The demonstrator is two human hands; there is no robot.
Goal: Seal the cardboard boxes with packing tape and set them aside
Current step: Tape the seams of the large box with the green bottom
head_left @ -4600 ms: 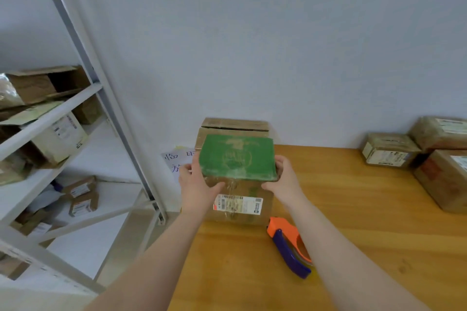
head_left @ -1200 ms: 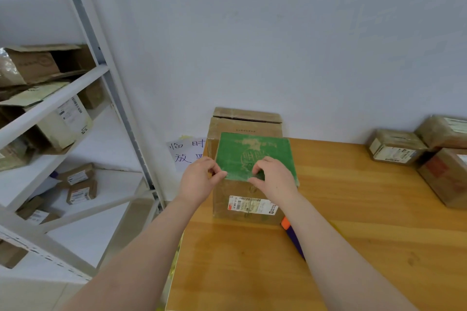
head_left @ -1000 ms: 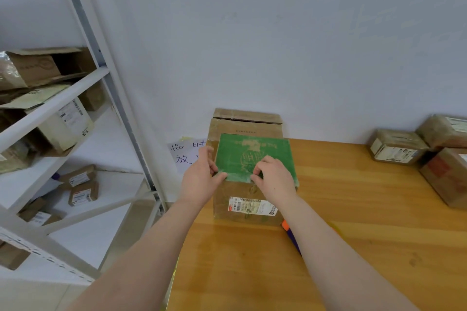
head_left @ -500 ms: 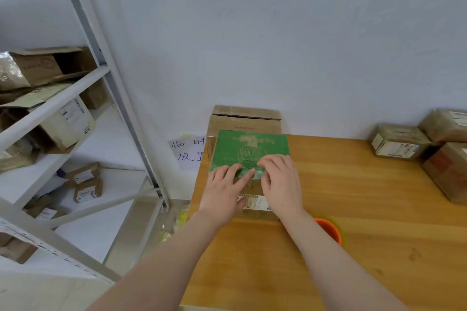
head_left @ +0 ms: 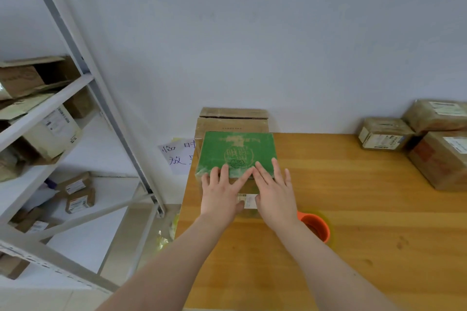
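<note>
Packing bench: my left hand [head_left: 221,194] and right hand [head_left: 274,192], fingers straight and gripping nothing, press flat on the green box [head_left: 237,151] atop a brown carton [head_left: 247,201] at the table's [head_left: 353,209] far left corner, apparently smoothing tape. Next, I judge, comes lifting off and fetching another box.

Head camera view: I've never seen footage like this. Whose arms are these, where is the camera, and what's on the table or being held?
There is no machine here. A person wears a wide-angle camera on the head, looking down at their own arms. The left hand and right hand lie flat, fingers straight, on the near edge of a green box. It sits on a labelled brown cardboard box on the wooden table. Neither hand grips anything. An orange tool, probably the tape dispenser, shows behind the right forearm. More brown boxes stand far right, and a shelf rack is on the left.
</note>
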